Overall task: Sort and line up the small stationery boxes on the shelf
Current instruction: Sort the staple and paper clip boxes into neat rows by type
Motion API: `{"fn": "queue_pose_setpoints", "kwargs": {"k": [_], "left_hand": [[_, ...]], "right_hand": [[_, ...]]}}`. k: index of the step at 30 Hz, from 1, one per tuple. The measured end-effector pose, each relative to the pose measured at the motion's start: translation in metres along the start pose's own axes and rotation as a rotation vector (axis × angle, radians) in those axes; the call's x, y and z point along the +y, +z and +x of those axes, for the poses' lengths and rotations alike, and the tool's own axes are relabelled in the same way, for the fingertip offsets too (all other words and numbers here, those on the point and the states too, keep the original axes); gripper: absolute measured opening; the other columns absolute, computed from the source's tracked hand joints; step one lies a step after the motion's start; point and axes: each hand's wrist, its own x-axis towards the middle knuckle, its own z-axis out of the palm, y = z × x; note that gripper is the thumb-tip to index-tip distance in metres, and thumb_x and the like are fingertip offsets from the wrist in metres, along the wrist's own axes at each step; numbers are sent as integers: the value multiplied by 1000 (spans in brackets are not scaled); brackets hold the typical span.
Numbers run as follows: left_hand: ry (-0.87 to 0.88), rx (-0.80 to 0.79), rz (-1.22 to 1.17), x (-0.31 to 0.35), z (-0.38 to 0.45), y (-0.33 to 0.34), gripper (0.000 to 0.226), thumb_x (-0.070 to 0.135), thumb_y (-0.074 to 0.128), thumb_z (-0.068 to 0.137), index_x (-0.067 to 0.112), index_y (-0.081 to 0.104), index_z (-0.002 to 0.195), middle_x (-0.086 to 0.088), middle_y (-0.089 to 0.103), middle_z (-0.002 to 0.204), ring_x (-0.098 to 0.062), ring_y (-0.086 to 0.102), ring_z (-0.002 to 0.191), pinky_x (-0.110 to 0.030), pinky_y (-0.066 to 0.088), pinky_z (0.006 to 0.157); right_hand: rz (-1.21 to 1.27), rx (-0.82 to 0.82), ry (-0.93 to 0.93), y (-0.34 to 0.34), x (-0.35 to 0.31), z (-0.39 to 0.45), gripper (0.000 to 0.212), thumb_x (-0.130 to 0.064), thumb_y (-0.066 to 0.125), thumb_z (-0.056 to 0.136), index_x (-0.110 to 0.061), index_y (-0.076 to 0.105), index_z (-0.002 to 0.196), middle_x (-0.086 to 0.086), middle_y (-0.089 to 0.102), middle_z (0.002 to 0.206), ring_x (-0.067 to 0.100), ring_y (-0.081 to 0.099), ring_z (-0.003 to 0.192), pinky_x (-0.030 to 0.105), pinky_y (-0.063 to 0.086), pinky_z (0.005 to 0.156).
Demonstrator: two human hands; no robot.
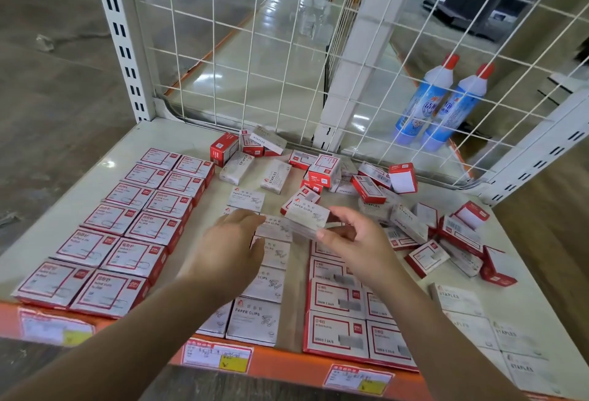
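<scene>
My right hand [357, 241] pinches a white paper clips box [307, 219] just above the shelf's middle. My left hand [232, 244] reaches in beside it, fingertips touching another white paper clips box [274, 228] that looks blurred. Below them runs a column of white paper clips boxes [255, 318]. Red-bordered paper clip boxes [127, 228] lie in two neat columns at the left. Red-bordered staple boxes [338, 302] form columns at the right of centre. White staples boxes [459, 302] line the right front. A jumbled pile of mixed boxes [376, 187] fills the back.
The beige shelf [47, 241] has an orange front edge [287, 362] with price labels. A white wire grid [287, 50] closes the back and right side. Two blue-and-white bottles [439, 104] stand behind the grid at the right.
</scene>
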Motion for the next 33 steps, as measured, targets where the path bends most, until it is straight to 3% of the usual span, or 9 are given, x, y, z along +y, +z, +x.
{"fn": "queue_pose_setpoints", "kwargs": {"k": [6,9,14,16,20,23,27,30,33], "left_hand": [[11,-94,151,-6,12,-3,48,32,33,99,24,24,146,9,18,154,-9,14,141,-23,12,112],[28,-124,171,-9,15,-1,49,34,30,100,24,22,147,9,16,155,-9,10,142,-23,9,113],[43,-102,161,-11,15,0,46,33,31,99,25,29,144,11,22,152,-7,18,139,-19,15,109],[41,-87,140,-11,16,1,43,32,32,99,25,35,141,11,27,150,-7,24,137,-19,20,107],[36,-74,116,-11,16,1,39,32,33,99,25,44,136,12,35,146,-8,31,133,-19,26,103],[36,-86,117,-11,17,1,40,32,32,99,26,42,137,12,33,147,-8,30,134,-19,25,105],[29,-92,114,-11,18,1,40,32,32,99,27,40,138,12,34,146,-9,33,131,-22,30,103],[64,-99,139,-13,19,2,44,34,30,99,32,28,143,12,35,143,-10,33,130,-24,32,102],[63,-101,163,-14,22,4,40,37,30,99,32,38,138,9,42,134,-12,38,124,-26,36,98]], "right_hand": [[-26,50,36,7,0,15,36,-28,60,89,-25,52,124,-21,54,100,-12,47,81,11,40,66],[-83,105,24,3,4,19,23,-25,60,88,-24,57,111,-12,59,102,-12,48,80,6,36,57],[-159,77,-5,-4,8,20,14,-19,62,87,-20,62,101,-15,59,89,-12,48,72,-5,35,55],[-180,46,5,-3,8,19,12,-22,62,87,-23,60,99,-21,54,83,-13,46,70,0,36,54],[-224,45,0,1,9,21,15,-24,62,87,-25,59,102,-18,55,88,-12,47,74,4,32,60],[-225,53,12,3,10,22,11,-25,62,87,-28,56,96,-18,55,89,-7,50,77,7,35,61],[-212,82,29,7,9,25,21,-27,62,87,-24,58,107,-13,58,98,2,53,85,8,35,59],[-174,80,59,6,9,28,22,-29,63,86,-25,59,107,-13,60,97,1,54,84,13,39,64],[-155,53,65,4,10,30,16,-27,64,86,-27,58,101,-16,59,92,-5,53,82,15,42,66]]}}
